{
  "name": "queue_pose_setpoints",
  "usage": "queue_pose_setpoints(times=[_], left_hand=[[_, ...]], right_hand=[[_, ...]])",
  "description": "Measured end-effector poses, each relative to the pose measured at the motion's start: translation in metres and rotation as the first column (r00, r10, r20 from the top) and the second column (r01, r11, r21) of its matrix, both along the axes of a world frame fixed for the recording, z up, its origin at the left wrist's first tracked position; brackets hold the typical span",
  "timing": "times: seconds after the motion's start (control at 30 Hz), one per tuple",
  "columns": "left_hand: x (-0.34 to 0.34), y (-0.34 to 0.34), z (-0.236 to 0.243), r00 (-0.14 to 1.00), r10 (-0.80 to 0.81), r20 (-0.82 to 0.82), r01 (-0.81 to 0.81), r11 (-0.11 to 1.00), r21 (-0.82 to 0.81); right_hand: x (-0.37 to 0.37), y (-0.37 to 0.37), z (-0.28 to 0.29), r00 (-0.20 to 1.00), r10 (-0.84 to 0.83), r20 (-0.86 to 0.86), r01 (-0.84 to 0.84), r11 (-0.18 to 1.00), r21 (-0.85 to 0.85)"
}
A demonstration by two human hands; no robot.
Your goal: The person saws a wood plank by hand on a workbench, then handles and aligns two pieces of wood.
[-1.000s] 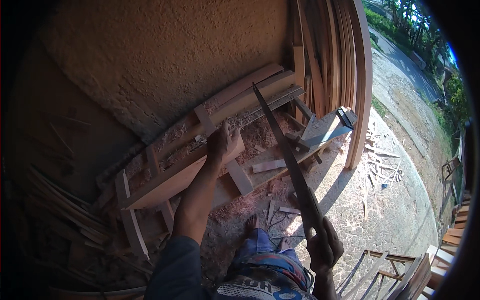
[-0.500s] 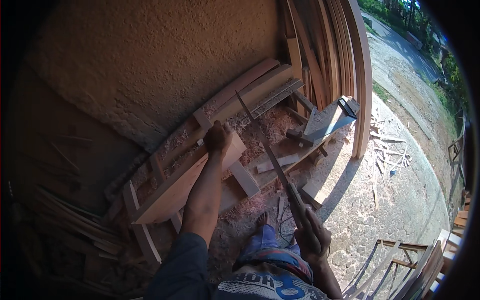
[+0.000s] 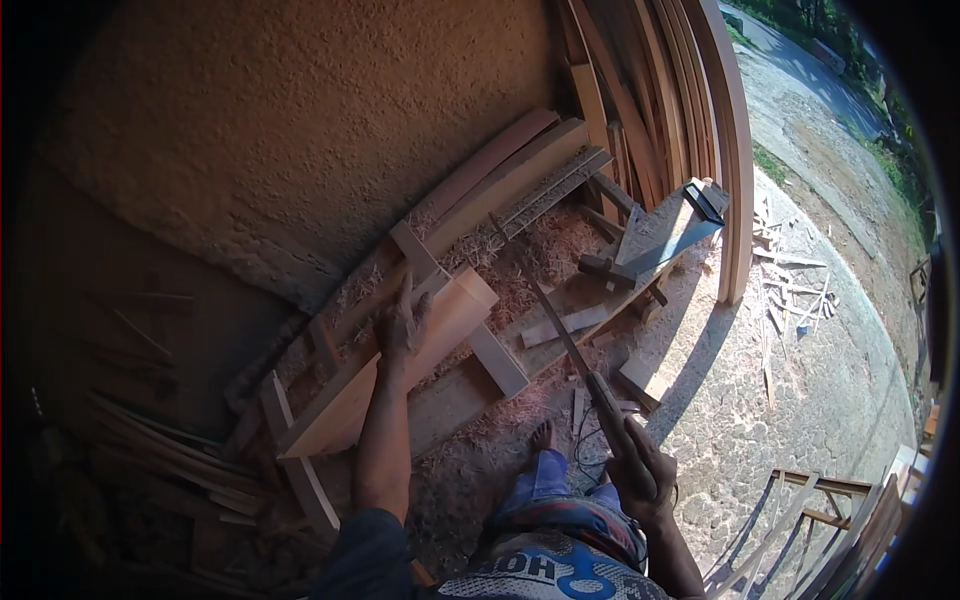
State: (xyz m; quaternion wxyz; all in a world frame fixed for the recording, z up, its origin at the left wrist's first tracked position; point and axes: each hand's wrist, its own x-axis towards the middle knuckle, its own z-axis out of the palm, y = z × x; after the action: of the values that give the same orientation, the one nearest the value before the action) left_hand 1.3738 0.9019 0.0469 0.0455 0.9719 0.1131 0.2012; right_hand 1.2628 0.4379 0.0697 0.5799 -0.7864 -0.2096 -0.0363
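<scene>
My left hand [image 3: 402, 325], fingers stretched out, touches the upper left part of a thick pale board [image 3: 445, 325], which lies slanted across crosspieces of a low wooden bench [image 3: 497, 362]. My right hand [image 3: 648, 465], low at the right, is closed round the wooden handle of a handsaw [image 3: 560, 330]. Its long narrow blade slants up and left, tip just beyond the board's upper end, over pink shavings [image 3: 525, 263].
Long planks [image 3: 680, 120] stand against the textured wall [image 3: 270, 120]. A dark square tool [image 3: 704, 203] rests on the bench's right end. Offcuts [image 3: 790, 280] litter the sunlit floor, wooden frames [image 3: 820, 485] lie lower right, curved strips [image 3: 170, 450] lower left, and a road runs upper right.
My left hand has slid left and down along the board, its fingers now stretched out instead of curled. The saw's tip has moved lower and slightly left.
</scene>
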Motion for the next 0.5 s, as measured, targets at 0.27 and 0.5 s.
queue_pose_setpoints(times=[0.27, 0.5], left_hand=[[-0.161, 0.055, -0.030, 0.677, 0.678, 0.286, -0.723, 0.684, 0.092], [-0.102, 0.068, -0.028, 0.866, 0.489, -0.108, -0.496, 0.867, -0.050]], right_hand=[[0.009, 0.002, -0.018, 1.000, -0.025, 0.006, 0.025, 0.998, -0.058], [0.040, 0.028, -0.006, 0.987, 0.130, 0.096, -0.132, 0.991, 0.008]])
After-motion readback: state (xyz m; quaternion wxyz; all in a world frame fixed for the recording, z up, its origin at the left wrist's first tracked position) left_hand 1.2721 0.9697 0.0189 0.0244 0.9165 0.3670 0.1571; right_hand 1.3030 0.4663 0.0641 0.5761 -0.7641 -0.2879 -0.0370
